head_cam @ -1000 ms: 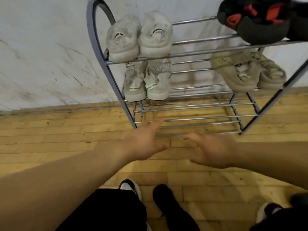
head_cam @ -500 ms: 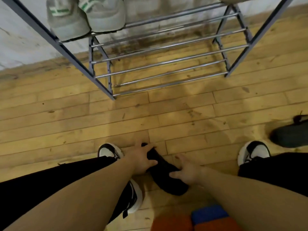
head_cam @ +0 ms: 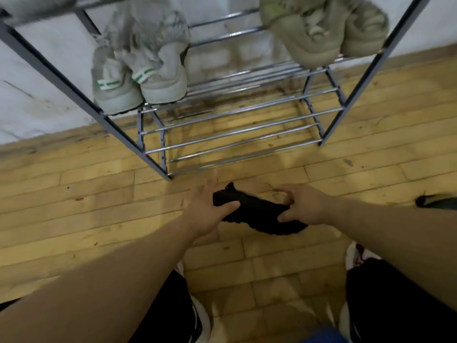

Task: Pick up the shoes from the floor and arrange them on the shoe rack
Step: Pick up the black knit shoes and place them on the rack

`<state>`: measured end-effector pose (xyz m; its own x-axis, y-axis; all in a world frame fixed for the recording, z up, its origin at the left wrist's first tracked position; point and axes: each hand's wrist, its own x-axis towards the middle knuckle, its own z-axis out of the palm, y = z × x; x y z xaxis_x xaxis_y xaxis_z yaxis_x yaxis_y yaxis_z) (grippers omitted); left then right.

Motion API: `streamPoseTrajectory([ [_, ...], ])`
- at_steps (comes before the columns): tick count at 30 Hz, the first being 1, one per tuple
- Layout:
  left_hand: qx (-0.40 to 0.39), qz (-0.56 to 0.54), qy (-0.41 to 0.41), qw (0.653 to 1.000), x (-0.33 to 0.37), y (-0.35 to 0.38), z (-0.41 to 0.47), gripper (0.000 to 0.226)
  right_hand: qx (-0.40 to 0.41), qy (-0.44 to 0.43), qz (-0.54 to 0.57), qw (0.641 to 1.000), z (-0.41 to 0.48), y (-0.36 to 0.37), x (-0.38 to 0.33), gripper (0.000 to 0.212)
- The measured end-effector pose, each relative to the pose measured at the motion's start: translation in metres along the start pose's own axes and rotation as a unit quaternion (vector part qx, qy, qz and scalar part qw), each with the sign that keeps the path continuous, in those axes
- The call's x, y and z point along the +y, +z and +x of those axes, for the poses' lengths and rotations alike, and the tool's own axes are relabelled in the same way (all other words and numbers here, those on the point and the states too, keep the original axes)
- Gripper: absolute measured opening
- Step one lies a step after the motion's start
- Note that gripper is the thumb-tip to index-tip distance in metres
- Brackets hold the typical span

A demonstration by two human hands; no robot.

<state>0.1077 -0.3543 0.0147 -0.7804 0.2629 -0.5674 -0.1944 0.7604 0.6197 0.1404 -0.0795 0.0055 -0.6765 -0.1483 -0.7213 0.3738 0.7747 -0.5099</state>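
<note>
A black shoe hangs above the wooden floor, just in front of the metal shoe rack. My left hand grips its left end and my right hand grips its right end. The rack's lowest shelf of chrome bars is bare. On the shelf above it sit a pair of grey-white sneakers with green stripes at the left and a pair of olive shoes at the right. A second black shoe lies on the floor at the right edge.
The rack stands against a white wall. My legs in black trousers and my white-soled shoes are at the bottom of the view. Wooden floorboards spread to the left of the rack.
Both hands went down to the black shoe on the floor, took hold of it and lifted it forward towards the rack. The view tilted back up to the rack.
</note>
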Motion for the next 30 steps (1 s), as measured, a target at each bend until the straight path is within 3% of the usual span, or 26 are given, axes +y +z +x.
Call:
streamPoseTrajectory([
  [3,-0.022,0.000,0.082,0.996,0.074,-0.041,-0.022,0.098,0.044,-0.050,-0.159,0.985,-0.068,-0.100,-0.035,0.093],
  [7,-0.039,-0.012,0.170,0.985,0.159,-0.092,-0.073,0.090,0.201,-0.133,-0.194,0.951,-0.171,-0.177,-0.066,0.086],
  [10,-0.074,-0.060,0.202,0.975,0.192,-0.112,-0.112,0.090,0.308,-0.208,-0.164,0.914,-0.214,-0.183,-0.066,0.085],
  [12,-0.089,-0.086,0.208,0.970,0.197,-0.114,-0.134,0.091,0.338,-0.229,-0.156,0.900,-0.227,-0.171,-0.062,0.083],
  [16,-0.033,0.029,0.269,0.962,0.198,-0.101,-0.153,0.086,0.373,-0.254,-0.246,0.857,-0.238,-0.160,-0.059,0.083],
  [18,0.044,0.058,0.314,0.946,0.212,-0.103,-0.156,0.083,0.387,-0.250,-0.226,0.858,-0.242,-0.162,-0.054,0.086],
  [21,0.136,0.179,0.383,0.896,0.222,-0.105,-0.157,0.086,0.422,-0.242,-0.189,0.853,-0.246,-0.166,-0.041,0.105],
  [23,0.156,0.231,0.399,0.874,0.219,-0.103,-0.159,0.084,0.430,-0.222,-0.196,0.853,-0.251,-0.172,-0.034,0.121],
  [26,0.166,0.240,0.431,0.854,0.221,-0.098,-0.166,0.081,0.344,-0.236,-0.108,0.902,-0.259,-0.179,-0.028,0.130],
  [30,0.134,0.225,0.434,0.862,0.226,-0.093,-0.158,0.088,0.325,-0.247,-0.062,0.911,-0.274,-0.184,-0.023,0.128],
])
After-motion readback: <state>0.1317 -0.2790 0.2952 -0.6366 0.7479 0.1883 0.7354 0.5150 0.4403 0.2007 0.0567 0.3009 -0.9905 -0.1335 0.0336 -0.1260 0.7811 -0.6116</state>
